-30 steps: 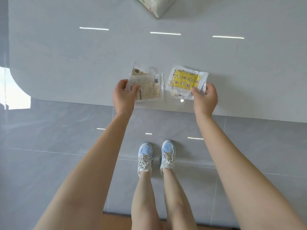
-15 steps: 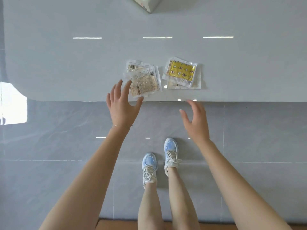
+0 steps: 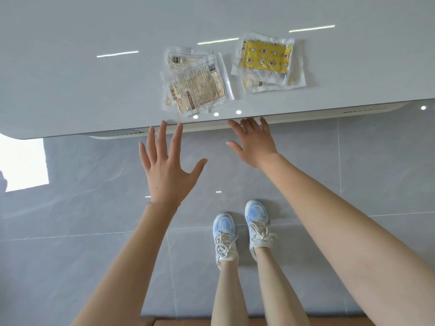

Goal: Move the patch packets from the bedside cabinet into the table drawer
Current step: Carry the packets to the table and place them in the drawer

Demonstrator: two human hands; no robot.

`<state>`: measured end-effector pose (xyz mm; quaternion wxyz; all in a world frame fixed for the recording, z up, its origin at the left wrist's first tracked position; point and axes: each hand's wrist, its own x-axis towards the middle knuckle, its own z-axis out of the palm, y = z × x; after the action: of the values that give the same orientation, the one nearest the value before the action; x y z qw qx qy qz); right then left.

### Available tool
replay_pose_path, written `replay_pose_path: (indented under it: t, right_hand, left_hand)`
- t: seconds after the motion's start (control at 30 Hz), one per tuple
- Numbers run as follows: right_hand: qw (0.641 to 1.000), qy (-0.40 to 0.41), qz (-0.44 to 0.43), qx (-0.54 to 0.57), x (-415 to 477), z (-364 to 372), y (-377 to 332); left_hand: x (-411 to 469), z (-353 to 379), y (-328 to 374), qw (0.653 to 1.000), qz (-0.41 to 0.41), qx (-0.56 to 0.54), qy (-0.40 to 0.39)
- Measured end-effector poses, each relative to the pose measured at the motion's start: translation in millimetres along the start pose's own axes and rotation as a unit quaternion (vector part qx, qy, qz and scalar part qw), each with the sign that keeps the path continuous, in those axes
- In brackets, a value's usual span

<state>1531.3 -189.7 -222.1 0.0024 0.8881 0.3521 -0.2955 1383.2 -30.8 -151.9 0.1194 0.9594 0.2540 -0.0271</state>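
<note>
while both hands are empty, the left hand [image 3: 167, 170] spread and the right hand [image 3: 255, 144] flat with fingertips at the glossy white table [image 3: 70, 78] edge, the clear plastic beige-printed patch packets [image 3: 200, 85] lie just beyond the left fingertips and the yellow star-patterned packets [image 3: 266, 60] beyond the right. they look light, floppy and slick; pinch a sealed margin. no open drawer shows, so its contents cannot be told.

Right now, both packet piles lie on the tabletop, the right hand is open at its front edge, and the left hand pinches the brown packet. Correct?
No. The head view shows the left hand pinching nothing: its fingers are spread at the edge. The packet piles lie on the tabletop; the right hand is open.
</note>
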Motion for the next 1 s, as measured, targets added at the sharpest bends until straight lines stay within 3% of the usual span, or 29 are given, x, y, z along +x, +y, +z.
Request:
replay_pose_path:
  t: [0.17,0.83,1.0]
  right_hand:
    - [0.998,-0.008,-0.011,-0.058,-1,-3,-1]
    - [0.99,-0.141,0.008,-0.02,-132,56,-47]
    - [0.996,-0.076,0.037,-0.013,-154,75,-55]
  left_hand:
    - [-6,5,5,1.0,0.004,-0.007,-0.001]
    - [-28,-27,6,1.0,0.012,0.01,-0.027]
    - [-35,-22,4,0.999,0.009,0.011,-0.044]
